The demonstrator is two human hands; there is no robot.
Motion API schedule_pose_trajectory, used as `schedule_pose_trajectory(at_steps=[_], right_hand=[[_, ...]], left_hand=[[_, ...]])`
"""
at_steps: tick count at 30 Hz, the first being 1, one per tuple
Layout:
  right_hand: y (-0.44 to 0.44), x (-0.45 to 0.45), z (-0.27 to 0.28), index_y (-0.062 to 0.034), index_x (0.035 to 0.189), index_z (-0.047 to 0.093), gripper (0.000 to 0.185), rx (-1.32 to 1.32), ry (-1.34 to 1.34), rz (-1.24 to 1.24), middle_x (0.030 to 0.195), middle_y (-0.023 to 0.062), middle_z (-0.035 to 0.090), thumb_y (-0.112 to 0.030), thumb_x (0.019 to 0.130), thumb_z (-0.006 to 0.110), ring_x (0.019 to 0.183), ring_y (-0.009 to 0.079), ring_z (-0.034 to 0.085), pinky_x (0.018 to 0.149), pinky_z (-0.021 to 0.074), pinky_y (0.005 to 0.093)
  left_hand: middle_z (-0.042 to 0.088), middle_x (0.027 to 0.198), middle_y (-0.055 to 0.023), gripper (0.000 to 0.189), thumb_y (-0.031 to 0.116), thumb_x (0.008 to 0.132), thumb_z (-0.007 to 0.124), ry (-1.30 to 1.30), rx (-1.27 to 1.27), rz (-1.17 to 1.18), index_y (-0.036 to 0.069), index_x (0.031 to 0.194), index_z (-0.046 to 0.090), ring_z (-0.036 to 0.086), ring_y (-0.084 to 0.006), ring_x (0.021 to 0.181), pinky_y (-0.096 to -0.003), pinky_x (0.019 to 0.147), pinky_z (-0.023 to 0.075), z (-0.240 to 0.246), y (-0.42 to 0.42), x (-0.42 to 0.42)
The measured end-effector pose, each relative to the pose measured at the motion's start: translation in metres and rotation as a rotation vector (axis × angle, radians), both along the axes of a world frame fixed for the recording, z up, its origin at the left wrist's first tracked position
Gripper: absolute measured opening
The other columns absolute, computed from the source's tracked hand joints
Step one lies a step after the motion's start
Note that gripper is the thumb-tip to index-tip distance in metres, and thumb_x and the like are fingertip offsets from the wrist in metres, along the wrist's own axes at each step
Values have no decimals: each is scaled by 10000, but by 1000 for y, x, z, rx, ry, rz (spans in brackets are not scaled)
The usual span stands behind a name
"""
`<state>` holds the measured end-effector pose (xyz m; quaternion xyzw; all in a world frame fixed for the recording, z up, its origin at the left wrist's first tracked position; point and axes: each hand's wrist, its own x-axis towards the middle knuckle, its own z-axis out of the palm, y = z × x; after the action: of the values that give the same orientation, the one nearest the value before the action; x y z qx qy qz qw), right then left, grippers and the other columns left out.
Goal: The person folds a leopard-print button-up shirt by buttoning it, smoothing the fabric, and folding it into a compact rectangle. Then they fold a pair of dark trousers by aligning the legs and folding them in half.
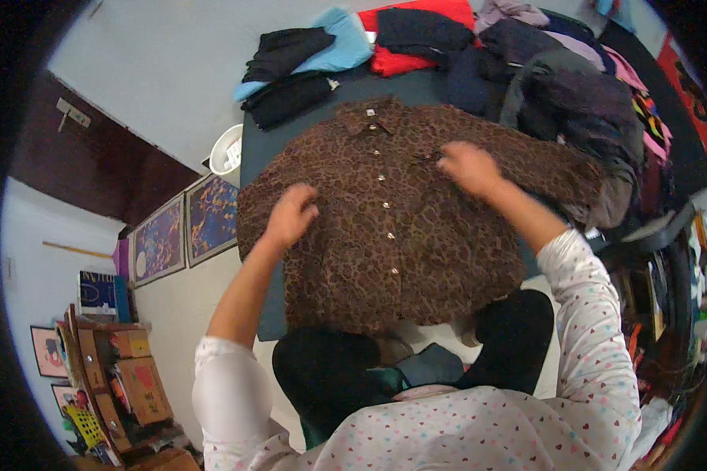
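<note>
A brown leopard-print button-up shirt (353, 235) lies spread face up, its collar at the far end and its buttons fastened down the front. Its lower hem reaches the near edge of the dark table (271, 135), by my knees. My left hand (293, 215) is over the shirt's left side in the picture, fingers loosely bent and nothing held. Over the upper right of the chest is my right hand (470, 168), blurred, its fingertips near the fabric. Whether those fingers pinch the cloth cannot be made out. The shirt's right sleeve stretches toward a clothes pile.
Folded black garments (288, 100), a light blue cloth (344, 44) and a red cloth (415, 59) lie along the far edge. A heap of dark clothes (577, 112) fills the right side. Left of the table stand a white bin (227, 150) and framed pictures (212, 218).
</note>
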<state>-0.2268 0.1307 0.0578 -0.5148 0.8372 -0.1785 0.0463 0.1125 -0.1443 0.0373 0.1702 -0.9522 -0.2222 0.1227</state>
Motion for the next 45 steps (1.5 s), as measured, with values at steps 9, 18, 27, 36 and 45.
schedule_pose_trajectory(at_steps=[9, 18, 27, 36, 45], right_hand=[[-110, -155, -54, -45, 1290, 578, 534, 39, 78, -148, 1282, 167, 599, -446, 938, 607, 1198, 358, 545, 998, 451, 448], [-138, -223, -78, -19, 873, 689, 340, 140, -350, 8, 733, 29, 597, -335, 822, 805, 739, 137, 551, 697, 448, 341], [-113, -206, -53, -60, 941, 693, 284, 131, -655, -84, 883, -8, 650, -324, 857, 753, 867, 127, 572, 815, 445, 312], [-33, -158, 61, -84, 922, 662, 136, 58, -834, 192, 908, -42, 635, -205, 878, 706, 922, 96, 551, 909, 406, 307], [-63, -154, 253, -79, 1046, 676, 177, -188, -156, 14, 997, -3, 643, -180, 901, 679, 992, 143, 572, 918, 426, 313]], left_hand=[[502, 1433, -190, 548, 347, 906, 685, -217, 163, 386, 33, 1336, 555, 502, -332, 1303, -390, 1055, 419, -53, -230, -99], [686, 1089, -80, 580, 397, 737, 864, -238, 588, 370, 16, 1138, 686, 612, -173, 946, -328, 826, 473, -84, -251, -137], [666, 942, 8, 279, 324, 863, 766, -151, 896, 376, 87, 991, 693, 605, -154, 862, -320, 826, 480, -36, -192, -141], [706, 999, 20, 263, 244, 868, 745, -323, 848, 108, 80, 1071, 714, 604, -137, 979, -316, 981, 395, 102, -139, -45], [704, 1040, -37, 471, 365, 815, 795, 183, 67, 394, 10, 1115, 718, 607, -154, 990, -353, 925, 443, 272, -193, -54]])
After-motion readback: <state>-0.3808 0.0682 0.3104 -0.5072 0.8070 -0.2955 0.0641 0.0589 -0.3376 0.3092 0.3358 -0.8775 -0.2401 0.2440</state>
